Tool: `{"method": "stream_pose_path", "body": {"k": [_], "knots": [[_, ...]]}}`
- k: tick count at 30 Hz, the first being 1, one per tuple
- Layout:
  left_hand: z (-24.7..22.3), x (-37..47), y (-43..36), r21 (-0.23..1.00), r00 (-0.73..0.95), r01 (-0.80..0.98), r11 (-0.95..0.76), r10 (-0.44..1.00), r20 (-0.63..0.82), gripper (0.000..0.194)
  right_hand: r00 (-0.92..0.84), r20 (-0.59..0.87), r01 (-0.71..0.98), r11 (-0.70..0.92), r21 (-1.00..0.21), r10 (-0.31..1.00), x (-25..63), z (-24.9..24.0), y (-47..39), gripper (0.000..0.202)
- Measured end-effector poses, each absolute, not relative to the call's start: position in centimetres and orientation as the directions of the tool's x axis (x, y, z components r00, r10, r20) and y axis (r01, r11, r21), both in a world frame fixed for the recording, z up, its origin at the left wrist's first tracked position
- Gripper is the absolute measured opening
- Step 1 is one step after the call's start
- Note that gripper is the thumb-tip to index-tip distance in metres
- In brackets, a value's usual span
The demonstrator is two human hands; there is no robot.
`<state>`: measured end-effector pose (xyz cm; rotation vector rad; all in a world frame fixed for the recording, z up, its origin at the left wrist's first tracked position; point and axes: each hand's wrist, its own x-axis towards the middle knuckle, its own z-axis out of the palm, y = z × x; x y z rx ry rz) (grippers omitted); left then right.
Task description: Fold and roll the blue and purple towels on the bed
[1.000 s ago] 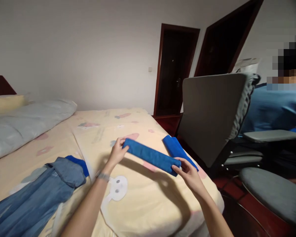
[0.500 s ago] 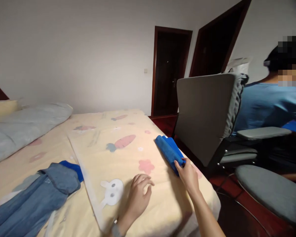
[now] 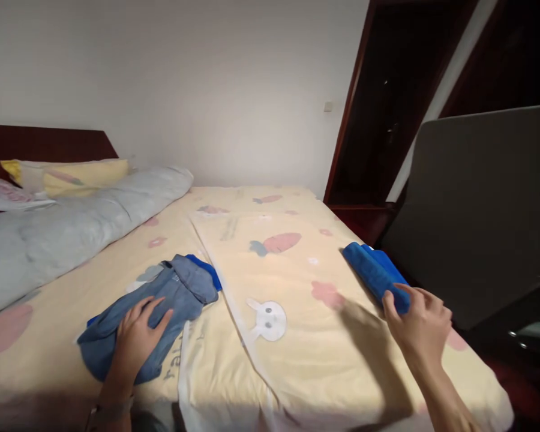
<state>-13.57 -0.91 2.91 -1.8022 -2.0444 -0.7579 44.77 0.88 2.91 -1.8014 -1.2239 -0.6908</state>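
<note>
A grey-blue garment (image 3: 180,294), with a brighter blue piece showing under its edges, lies on the left of the bed. Over its near part is my left hand (image 3: 137,336), fingers spread; whether they press on the cloth is hard to tell. On the right, near the bed's edge, rests a rolled blue cloth (image 3: 373,273). My right hand (image 3: 418,327) has its thumb and fingers around the near end of that roll, covering part of it.
The bed (image 3: 288,282) has a pale yellow sheet with carrot and rabbit prints. A grey quilt (image 3: 85,222) and a yellow pillow (image 3: 90,177) lie at left. A dark chair back (image 3: 481,210) stands close beside the right edge, with a dark door (image 3: 387,108) behind.
My view has turned left. My left hand has moved from the middle of the bed to the grey-blue garment. My right hand stays at the near end of the rolled blue cloth.
</note>
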Motion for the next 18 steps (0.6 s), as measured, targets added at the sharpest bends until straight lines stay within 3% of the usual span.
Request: {"method": "stream_pose_path", "body": {"k": [3, 5, 9, 12, 15, 18], "knots": [[2.4, -13.8, -1.3, 0.221, -0.029, 0.974, -0.057, 0.93, 0.366, 0.043, 0.223, 0.848, 0.951, 0.083, -0.297, 0.481, 42.4, 3.2, 1.1, 0.03], [2.8, -12.9, -1.1, 0.215, 0.008, 0.973, -0.087, 0.939, 0.344, 0.047, 0.181, 0.845, 0.933, 0.183, -0.309, 0.504, 40.7, 3.1, 1.4, 0.026], [4.5, -9.5, 0.4, 0.108, 0.068, 0.986, -0.127, 0.896, 0.439, 0.048, 0.134, 0.783, 0.879, 0.292, -0.378, 0.608, 37.3, 2.6, 1.8, 0.023], [5.3, -7.6, 2.0, 0.038, 0.153, 0.981, -0.191, 0.877, 0.455, 0.036, 0.076, 0.733, 0.83, 0.365, -0.422, 0.676, 35.5, 2.4, 1.9, 0.02], [5.5, -7.3, 3.3, 0.044, 0.162, 0.977, -0.208, 0.863, 0.478, 0.03, 0.056, 0.696, 0.786, 0.398, -0.473, 0.716, 34.6, 2.4, 2.0, 0.018], [6.0, -5.8, 3.1, 0.096, 0.157, 0.959, -0.266, 0.782, 0.603, 0.031, 0.054, 0.65, 0.736, 0.41, -0.539, 0.758, 33.6, 2.8, 1.5, 0.018]]}}
